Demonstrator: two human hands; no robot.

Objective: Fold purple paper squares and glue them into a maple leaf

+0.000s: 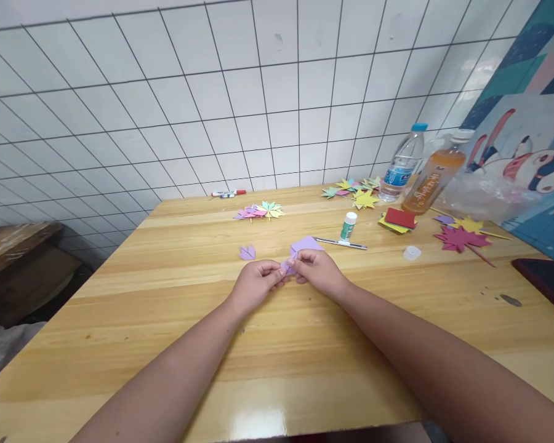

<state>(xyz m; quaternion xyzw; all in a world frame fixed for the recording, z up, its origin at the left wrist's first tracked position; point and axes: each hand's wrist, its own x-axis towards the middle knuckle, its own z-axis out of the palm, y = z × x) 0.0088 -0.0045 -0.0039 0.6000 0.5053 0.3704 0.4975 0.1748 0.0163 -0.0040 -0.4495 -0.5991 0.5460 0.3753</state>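
Note:
Over the middle of the table, my left hand (258,282) and my right hand (317,271) meet at a small folded piece of purple paper (286,267). Both hands pinch it between thumb and fingers, the left at its left edge, the right at its upper right. Just behind my right hand lies more purple paper (307,243), flat on the wood; whether it joins the held piece I cannot tell. A small folded purple paper leaf (247,252) rests to the left of the hands. A dark slim pen (341,243) lies to the right of the paper.
On the wooden table (189,344) stand a glue stick (349,226), a water bottle (401,163) and a tea bottle (436,175). Paper leaves (258,211), coloured paper squares (399,219), a clear cap (412,253) and markers (229,194) lie about. A tiled wall (277,92) rises behind.

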